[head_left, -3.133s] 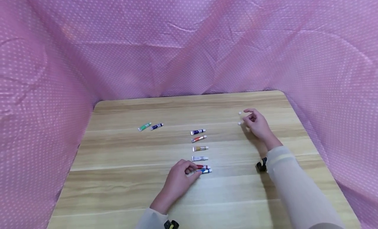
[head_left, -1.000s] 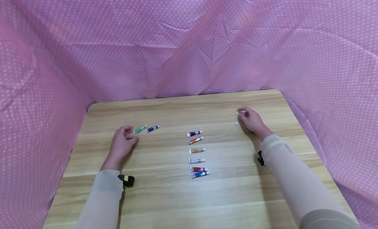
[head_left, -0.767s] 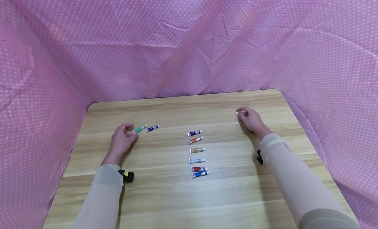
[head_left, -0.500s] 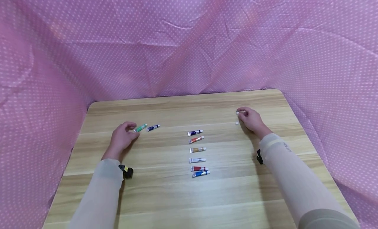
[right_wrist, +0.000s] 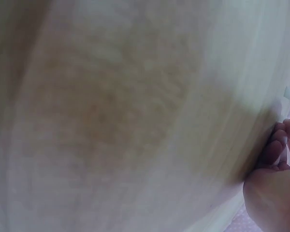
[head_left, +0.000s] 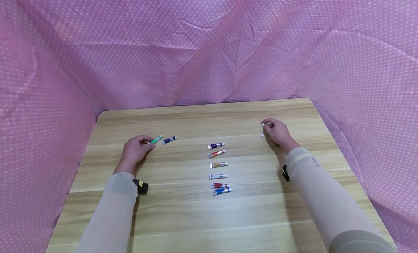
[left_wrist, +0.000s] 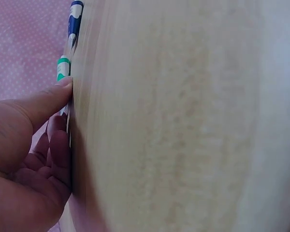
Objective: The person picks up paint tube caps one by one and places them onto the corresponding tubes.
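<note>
In the head view, my left hand (head_left: 137,150) pinches the lower end of a green paint tube (head_left: 157,139) between thumb and fingers. The tube's white end points away, and my fingers hide its lower part. Just right of it lies a dark blue paint tube (head_left: 169,140). At the far right, my right hand (head_left: 277,131) has thumb and index fingertips round a small white cap-like piece (head_left: 262,124). A second small white piece (head_left: 262,136) lies just nearer, apart from the fingers. In the left wrist view, the thumb lies along the green tube (left_wrist: 63,67).
A column of several paint tubes runs down mid-table: dark blue (head_left: 216,146), orange (head_left: 217,153), ochre (head_left: 218,165), white (head_left: 218,176), red (head_left: 220,186) and blue (head_left: 222,191). Pink dotted cloth (head_left: 209,64) hangs round the back and sides of the wooden table (head_left: 176,220).
My left hand has left the red and blue tubes, moved to the far left and taken the green tube's lower end. My right hand's fingertips have come round the farther white piece.
</note>
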`<state>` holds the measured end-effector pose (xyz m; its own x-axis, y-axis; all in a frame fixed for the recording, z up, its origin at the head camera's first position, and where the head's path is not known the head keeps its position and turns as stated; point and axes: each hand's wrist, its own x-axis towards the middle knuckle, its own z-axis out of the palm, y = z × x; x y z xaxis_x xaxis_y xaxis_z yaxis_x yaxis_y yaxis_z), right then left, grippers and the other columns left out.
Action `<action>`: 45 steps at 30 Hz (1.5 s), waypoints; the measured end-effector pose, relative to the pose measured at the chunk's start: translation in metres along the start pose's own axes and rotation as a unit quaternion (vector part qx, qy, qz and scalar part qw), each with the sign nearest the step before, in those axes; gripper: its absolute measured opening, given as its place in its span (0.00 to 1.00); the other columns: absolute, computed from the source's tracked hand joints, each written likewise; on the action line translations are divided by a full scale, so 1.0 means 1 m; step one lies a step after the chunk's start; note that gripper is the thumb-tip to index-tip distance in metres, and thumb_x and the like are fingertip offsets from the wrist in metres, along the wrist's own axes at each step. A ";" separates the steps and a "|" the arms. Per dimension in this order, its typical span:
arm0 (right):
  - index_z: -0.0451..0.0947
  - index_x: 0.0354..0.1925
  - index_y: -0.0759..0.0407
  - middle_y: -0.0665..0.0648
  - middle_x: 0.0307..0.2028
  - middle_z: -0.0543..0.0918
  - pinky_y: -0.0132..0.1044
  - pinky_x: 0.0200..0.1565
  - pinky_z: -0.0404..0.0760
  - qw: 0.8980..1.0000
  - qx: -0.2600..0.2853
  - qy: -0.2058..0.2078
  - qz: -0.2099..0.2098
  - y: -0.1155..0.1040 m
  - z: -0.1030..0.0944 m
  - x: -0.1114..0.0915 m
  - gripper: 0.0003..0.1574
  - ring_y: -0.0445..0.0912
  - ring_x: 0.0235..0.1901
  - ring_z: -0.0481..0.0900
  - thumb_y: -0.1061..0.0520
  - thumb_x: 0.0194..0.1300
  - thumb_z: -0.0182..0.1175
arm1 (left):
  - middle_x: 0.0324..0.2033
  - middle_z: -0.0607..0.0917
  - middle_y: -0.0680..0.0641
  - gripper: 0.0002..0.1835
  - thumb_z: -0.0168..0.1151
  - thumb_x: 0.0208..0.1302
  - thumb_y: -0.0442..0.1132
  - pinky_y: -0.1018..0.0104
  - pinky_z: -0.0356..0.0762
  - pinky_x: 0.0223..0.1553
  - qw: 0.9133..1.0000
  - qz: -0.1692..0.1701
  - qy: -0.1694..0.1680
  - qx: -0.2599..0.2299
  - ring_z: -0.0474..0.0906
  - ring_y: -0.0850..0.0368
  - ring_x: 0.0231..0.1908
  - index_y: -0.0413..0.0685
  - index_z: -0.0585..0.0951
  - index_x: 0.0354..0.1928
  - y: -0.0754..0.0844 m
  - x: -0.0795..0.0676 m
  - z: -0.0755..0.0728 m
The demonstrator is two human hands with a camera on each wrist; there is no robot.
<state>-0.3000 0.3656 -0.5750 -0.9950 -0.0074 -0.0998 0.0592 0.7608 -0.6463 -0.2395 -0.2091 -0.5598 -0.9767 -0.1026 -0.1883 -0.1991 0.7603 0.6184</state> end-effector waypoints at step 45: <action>0.80 0.68 0.57 0.52 0.47 0.83 0.31 0.50 0.77 0.982 0.168 0.003 0.085 -0.002 -0.004 -0.010 0.26 0.43 0.47 0.77 0.44 0.84 0.59 | 0.59 0.87 0.38 0.21 0.72 0.74 0.48 0.44 0.73 0.68 0.998 -0.040 -0.038 -0.040 0.80 0.41 0.60 0.47 0.85 0.61 -0.001 0.001 -0.007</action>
<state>-0.2901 0.3666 -0.5700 -0.9686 0.1065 -0.2246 0.2476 0.4932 -0.8339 -0.2405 -0.2146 -0.5555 -0.9493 -0.1089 -0.2948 -0.2842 0.6978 0.6575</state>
